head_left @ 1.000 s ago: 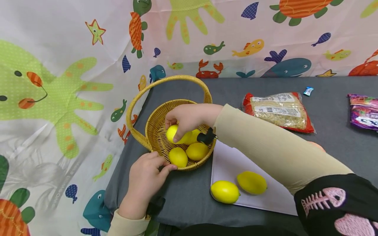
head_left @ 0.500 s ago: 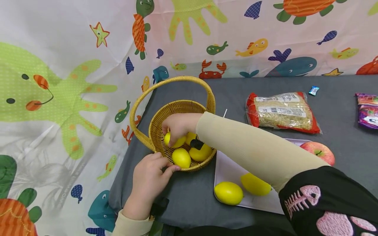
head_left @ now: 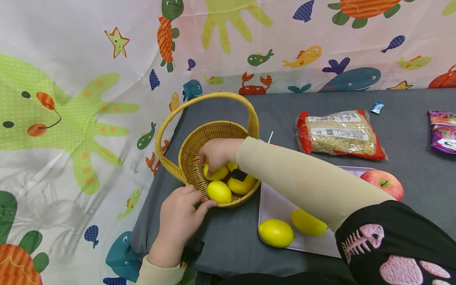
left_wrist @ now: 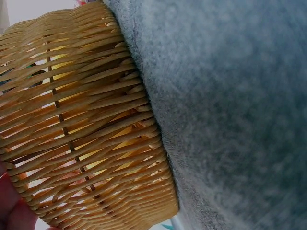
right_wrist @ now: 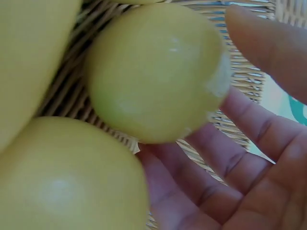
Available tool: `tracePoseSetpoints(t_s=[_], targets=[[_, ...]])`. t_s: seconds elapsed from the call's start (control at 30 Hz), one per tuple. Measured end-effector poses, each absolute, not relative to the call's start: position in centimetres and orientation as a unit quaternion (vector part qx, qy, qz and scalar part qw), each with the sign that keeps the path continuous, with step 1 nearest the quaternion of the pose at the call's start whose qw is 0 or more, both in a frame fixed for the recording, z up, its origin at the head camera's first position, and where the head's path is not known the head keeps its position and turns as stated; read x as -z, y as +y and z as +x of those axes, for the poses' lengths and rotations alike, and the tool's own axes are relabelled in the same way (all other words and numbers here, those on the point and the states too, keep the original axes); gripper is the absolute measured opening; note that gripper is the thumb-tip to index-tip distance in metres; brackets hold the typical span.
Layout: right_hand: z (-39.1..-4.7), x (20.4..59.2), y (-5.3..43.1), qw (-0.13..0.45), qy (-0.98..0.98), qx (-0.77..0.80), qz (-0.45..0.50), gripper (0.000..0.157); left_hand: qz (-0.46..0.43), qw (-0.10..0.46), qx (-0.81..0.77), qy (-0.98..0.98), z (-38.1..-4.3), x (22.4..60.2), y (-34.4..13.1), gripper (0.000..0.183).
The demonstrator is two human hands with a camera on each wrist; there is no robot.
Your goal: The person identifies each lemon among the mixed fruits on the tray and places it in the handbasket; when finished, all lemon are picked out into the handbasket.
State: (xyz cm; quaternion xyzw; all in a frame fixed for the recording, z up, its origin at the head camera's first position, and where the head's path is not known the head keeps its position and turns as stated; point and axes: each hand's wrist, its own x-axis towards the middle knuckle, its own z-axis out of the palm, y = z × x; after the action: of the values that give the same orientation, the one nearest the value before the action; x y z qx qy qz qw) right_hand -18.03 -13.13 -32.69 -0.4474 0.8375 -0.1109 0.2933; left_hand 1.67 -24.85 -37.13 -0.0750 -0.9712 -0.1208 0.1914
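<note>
Head view: left hand pinches basket; right hand, spread loosely, touches 1 lemon.

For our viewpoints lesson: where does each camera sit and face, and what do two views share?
Head: on the head, facing forward and down at the basket; left hand, right hand and sleeves show.
Left wrist: on that wrist, facing the basket's outer weave; left fingers show at lower left.
Right wrist: on that wrist, facing lemons inside the basket; right thumb and fingers show.
Shared: head and right wrist both show lemons.
</note>
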Motion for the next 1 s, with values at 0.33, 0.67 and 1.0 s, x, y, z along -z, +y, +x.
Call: tracePoseSetpoints(t_s=[0.33, 0.67, 1.0], targets=[[-17.7, 29.3, -10.1, 0.283, 0.817, 0.167, -0.474, 0.047, -0.079, 0.195, 0.119, -0.970, 1.6, 37.2, -24.9, 0.027], [-14.2, 27.9, 1.2, 0.286, 0.791, 0.253, -0.479, 0.042, -0.080, 0.197, 0.121, -0.970, 1.6, 37.3, -24.8, 0.029], [-11.3, 32.7, 10.7, 0.328, 0.825, 0.226, -0.401, 0.037, -0.071, 0.195, 0.114, -0.971, 1.6, 37.4, -24.7, 0.029]])
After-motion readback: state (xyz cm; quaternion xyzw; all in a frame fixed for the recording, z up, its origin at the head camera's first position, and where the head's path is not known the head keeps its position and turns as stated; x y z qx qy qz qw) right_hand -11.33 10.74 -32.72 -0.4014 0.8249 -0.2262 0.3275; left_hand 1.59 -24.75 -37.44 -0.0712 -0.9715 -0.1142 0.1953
